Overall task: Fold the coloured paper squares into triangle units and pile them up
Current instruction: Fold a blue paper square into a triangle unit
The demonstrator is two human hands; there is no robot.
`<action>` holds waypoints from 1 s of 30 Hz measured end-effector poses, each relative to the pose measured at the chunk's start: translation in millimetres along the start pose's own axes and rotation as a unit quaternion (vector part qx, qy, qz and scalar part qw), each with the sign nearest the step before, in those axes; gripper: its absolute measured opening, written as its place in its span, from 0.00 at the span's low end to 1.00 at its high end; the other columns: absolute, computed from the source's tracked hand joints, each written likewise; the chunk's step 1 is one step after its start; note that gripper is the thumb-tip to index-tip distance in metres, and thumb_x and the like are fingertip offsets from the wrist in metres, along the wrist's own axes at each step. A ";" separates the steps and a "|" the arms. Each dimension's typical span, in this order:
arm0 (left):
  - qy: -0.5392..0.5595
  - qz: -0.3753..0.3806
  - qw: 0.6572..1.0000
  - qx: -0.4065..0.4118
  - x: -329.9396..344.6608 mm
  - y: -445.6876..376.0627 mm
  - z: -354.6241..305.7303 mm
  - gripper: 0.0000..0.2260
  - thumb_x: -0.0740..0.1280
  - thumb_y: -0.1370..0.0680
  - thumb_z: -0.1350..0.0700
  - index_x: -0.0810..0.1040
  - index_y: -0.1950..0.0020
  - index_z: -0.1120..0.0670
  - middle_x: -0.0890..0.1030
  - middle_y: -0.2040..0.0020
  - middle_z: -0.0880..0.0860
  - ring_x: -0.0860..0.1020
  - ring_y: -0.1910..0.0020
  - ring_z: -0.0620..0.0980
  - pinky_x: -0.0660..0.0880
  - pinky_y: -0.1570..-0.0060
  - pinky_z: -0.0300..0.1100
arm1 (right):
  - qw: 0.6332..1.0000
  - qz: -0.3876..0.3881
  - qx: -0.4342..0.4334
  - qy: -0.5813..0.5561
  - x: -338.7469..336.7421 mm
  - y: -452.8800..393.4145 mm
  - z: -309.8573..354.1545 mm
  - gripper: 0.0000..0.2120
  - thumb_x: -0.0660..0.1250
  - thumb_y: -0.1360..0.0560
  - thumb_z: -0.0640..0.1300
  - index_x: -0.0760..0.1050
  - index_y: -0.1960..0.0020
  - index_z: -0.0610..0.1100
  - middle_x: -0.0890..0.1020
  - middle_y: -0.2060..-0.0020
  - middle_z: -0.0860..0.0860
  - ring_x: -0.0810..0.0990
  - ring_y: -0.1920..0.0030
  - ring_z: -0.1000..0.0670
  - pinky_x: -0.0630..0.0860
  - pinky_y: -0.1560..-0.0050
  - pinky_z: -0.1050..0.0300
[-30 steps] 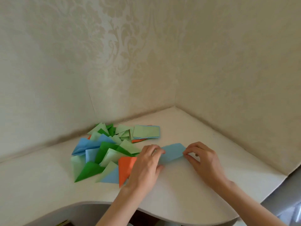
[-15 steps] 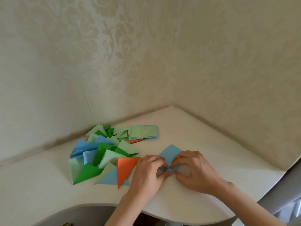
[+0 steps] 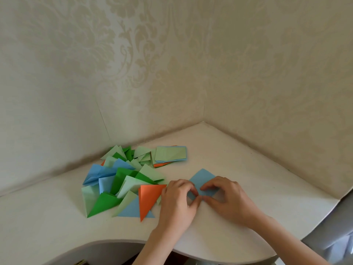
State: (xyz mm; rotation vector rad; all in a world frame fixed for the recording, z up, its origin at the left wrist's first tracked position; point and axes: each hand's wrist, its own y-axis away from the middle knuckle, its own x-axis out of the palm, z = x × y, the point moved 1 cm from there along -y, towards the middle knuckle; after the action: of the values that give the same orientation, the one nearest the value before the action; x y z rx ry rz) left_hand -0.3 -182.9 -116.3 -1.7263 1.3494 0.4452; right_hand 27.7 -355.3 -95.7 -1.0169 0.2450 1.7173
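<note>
Now | left hand [image 3: 177,199], right hand [image 3: 227,197]: knuckles raised, curled fingers pinching blue paper [image 3: 202,178] on table [image 3: 248,169]

Folded triangles [image 3: 124,188] are lying left of both hands on the desk [image 3: 248,169], flat squares [image 3: 170,153] sitting behind them, nearer the wall corner [image 3: 204,119].
</note>
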 end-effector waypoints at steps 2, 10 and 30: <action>-0.006 -0.003 1.000 -0.021 0.7 -0.6 -5.1 0.07 0.72 0.31 0.47 0.75 0.59 0.45 0.76 0.54 0.39 0.72 0.51 0.41 0.64 0.53 0.40 | 1.000 0.011 0.013 -0.007 0.0 -1.2 1.2 0.13 0.75 0.32 0.44 0.79 0.50 0.54 0.78 0.56 0.67 0.74 0.49 0.68 0.66 0.49 0.77; 0.085 0.043 0.995 -0.034 -8.5 -8.8 5.5 0.07 0.74 0.31 0.56 0.79 0.59 0.46 0.80 0.55 0.40 0.76 0.51 0.40 0.72 0.47 0.43 | 0.996 0.073 0.054 -0.021 -6.7 -5.0 1.4 0.13 0.75 0.33 0.53 0.75 0.52 0.60 0.79 0.54 0.63 0.74 0.50 0.66 0.67 0.50 0.74; -0.040 0.073 0.986 0.147 -27.7 -6.6 -2.4 0.07 0.67 0.26 0.61 0.81 0.53 0.50 0.79 0.54 0.44 0.74 0.53 0.46 0.68 0.52 0.34 | 0.993 0.116 0.008 -0.021 -21.8 -6.9 -1.1 0.03 0.71 0.27 0.49 0.77 0.54 0.54 0.79 0.54 0.60 0.76 0.51 0.61 0.70 0.50 0.69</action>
State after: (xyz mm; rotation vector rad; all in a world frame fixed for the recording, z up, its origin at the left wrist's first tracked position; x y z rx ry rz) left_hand -4.5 -168.2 -92.2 -1.3615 1.4124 0.3711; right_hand 35.5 -368.1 -78.4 -0.9687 0.3617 1.9409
